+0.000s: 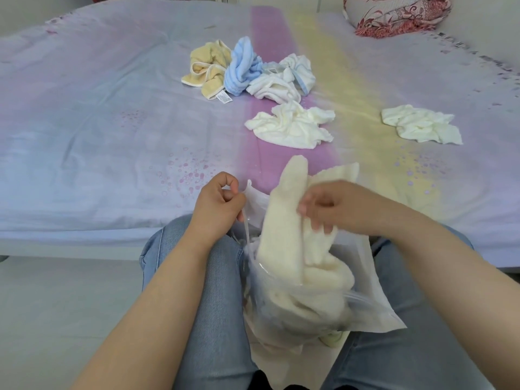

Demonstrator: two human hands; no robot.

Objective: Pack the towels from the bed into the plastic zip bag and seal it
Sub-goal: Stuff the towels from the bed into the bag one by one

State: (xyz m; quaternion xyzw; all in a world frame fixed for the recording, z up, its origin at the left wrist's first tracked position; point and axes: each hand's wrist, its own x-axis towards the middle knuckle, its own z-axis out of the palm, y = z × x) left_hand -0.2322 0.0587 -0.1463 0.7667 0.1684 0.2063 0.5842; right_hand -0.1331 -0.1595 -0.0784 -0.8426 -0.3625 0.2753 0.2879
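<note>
A clear plastic zip bag (374, 308) stands on my lap between my knees. My left hand (216, 204) pinches its left rim and holds the mouth open. A cream towel (287, 220) sticks halfway out of the bag, and my right hand (323, 206) grips its upper part; that hand is blurred. More cream cloth fills the bag's lower half. On the bed lie a yellow towel (208, 68), a blue towel (242, 66), a white towel with blue trim (284, 77), and two crumpled white towels (292, 125) (422, 123).
The bed (84, 122) has a pale lilac sheet with pink and yellow stripes, its front edge just beyond my knees. A red patterned pillow (394, 12) sits at the far right corner. Pale floor (56, 305) lies to my left.
</note>
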